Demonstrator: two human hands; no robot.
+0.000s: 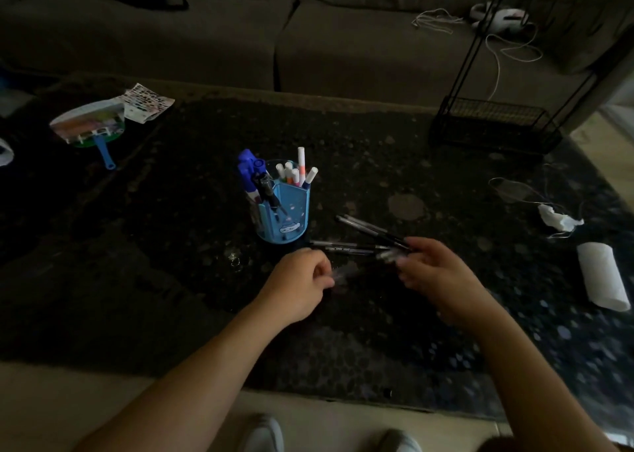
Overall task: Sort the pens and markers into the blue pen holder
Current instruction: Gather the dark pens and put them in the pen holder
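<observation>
Single head-worn view, looking forward and down over a dark worktop [377, 149], close above both hands, sofa [240, 39] beyond.

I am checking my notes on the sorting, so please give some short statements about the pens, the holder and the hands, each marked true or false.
1. The blue pen holder stands upright on the dark table. True.
2. The holder is empty. False: markers and pens already stand in it.
3. The right hand grips black pens. True.
4. No pens lie on the table. False: loose pens lie beside the holder.
5. The left hand is inside the holder. False: it is curled above the table.
</observation>
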